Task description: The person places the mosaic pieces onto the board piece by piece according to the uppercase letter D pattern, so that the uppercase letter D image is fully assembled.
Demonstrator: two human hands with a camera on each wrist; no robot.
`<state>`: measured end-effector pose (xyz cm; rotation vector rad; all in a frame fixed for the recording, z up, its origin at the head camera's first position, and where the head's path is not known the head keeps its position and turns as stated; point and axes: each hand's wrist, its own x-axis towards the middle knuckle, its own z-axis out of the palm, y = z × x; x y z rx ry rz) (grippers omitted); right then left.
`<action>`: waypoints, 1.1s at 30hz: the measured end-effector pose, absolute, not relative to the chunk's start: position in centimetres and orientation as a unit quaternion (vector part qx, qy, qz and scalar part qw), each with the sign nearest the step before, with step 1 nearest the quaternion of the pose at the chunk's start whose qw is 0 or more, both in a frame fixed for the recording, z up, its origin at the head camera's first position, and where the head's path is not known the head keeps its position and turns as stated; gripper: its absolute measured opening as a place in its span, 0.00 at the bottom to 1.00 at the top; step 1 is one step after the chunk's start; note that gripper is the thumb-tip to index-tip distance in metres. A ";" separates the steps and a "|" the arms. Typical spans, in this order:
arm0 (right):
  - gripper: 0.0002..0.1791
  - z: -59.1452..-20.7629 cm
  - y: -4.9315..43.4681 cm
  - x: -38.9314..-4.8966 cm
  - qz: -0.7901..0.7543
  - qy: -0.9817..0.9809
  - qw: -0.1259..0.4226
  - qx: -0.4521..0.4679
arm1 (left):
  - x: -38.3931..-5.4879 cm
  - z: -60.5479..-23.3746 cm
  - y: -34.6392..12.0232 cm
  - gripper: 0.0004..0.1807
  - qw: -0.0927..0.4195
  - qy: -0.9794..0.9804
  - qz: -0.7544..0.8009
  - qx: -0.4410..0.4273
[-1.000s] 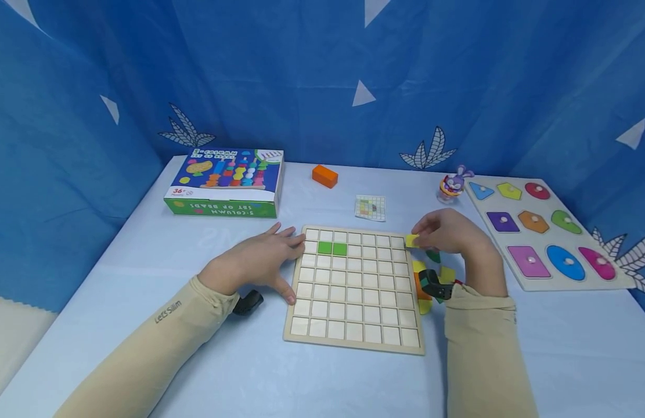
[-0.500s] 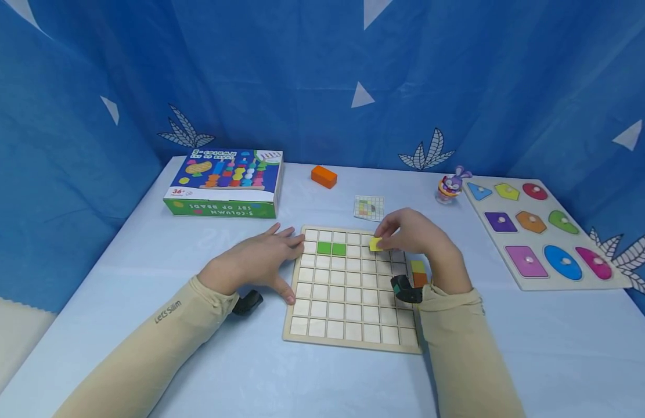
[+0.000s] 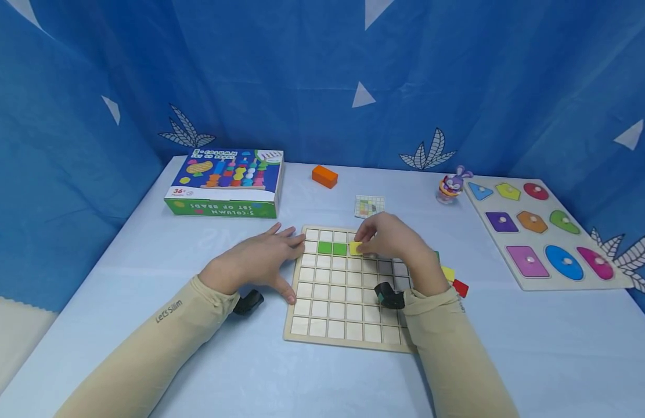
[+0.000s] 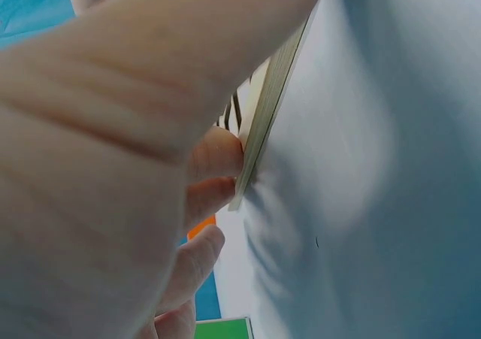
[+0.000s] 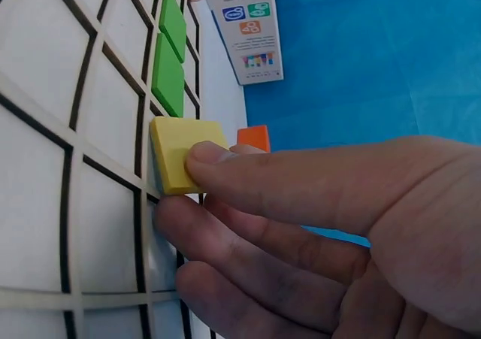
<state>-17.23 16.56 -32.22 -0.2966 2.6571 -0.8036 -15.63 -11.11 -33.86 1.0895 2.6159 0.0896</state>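
A wooden grid board [image 3: 348, 347] with square cells lies on the table. Two green square tiles [image 3: 332, 248] sit side by side in its second row. My right hand [image 3: 387, 238] pinches a yellow square tile [image 5: 184, 147] between thumb and fingers, close over the cell to the right of the green pair. The right wrist view shows the yellow tile slightly tilted, its lower edge near the grid lines. My left hand [image 3: 259, 258] rests at the board's left edge, fingers spread and thumb touching the frame. In the left wrist view its fingertips [image 4: 218, 155] meet the board's side.
Loose yellow and red pieces [image 3: 460, 288] lie right of the board, partly behind the right arm. A small pattern card [image 3: 369, 205], an orange block [image 3: 324, 176] and a rabbit figure [image 3: 450, 187] stand behind. A bead-set box [image 3: 225, 184] is back left, a shape puzzle [image 3: 544, 232] right.
My right hand has carried the yellow tile leftward from the board's right edge to beside the green tiles. The left hand and the board have stayed in place.
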 end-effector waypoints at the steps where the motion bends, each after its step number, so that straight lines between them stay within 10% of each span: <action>1: 0.05 -32.3 16.5 -17.2 -0.281 0.938 0.174 -0.106 | -15.6 -33.9 -11.1 0.64 0.153 0.912 0.030 0.380; 33: 0.13 -32.3 16.3 -17.1 -0.258 0.938 0.201 -0.112 | -15.5 -33.8 -11.1 0.63 0.153 0.912 0.037 0.380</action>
